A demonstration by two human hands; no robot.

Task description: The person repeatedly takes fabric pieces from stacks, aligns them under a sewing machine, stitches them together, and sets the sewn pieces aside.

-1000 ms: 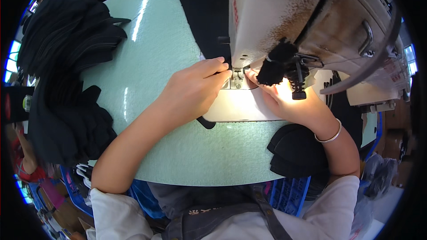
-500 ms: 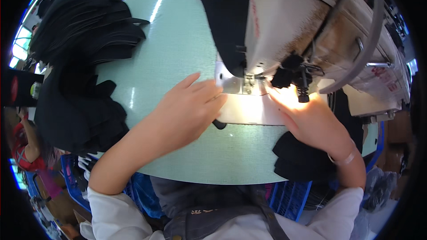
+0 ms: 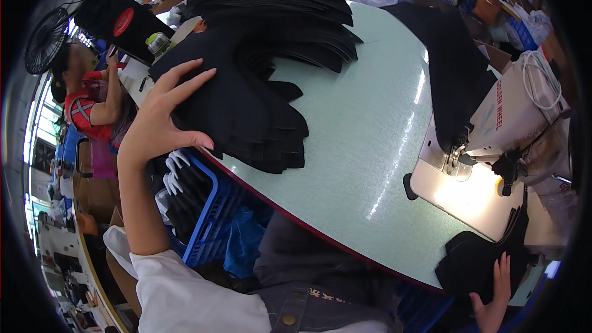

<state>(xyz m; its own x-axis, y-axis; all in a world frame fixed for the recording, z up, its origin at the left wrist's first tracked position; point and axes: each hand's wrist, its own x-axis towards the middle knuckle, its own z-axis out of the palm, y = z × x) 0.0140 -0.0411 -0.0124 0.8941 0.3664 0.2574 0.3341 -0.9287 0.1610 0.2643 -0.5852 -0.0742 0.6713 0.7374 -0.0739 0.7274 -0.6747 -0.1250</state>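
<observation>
My left hand (image 3: 161,114) lies at the outer side of a fanned stack of black fabric pieces (image 3: 250,111). Its fingers are spread, with the thumb by the table edge. At the lower right, my right hand (image 3: 495,290) is open against a smaller pile of black pieces (image 3: 472,262). The sewing machine (image 3: 512,114) stands at the right, its lamp lighting the pale machine bed (image 3: 459,194). A long black fabric piece (image 3: 453,68) reaches from the far table edge to the needle area.
Another tall stack of black pieces (image 3: 271,6) stands at the far left of the pale green table (image 3: 351,123). A blue basket (image 3: 213,209) with dark items and white gloves sits below the edge. A co-worker in red (image 3: 92,108) is at the left, near a fan (image 3: 46,40).
Both hands have left the needle area: the left went to the fanned stack, the right down to the smaller pile. The view has swung left.
</observation>
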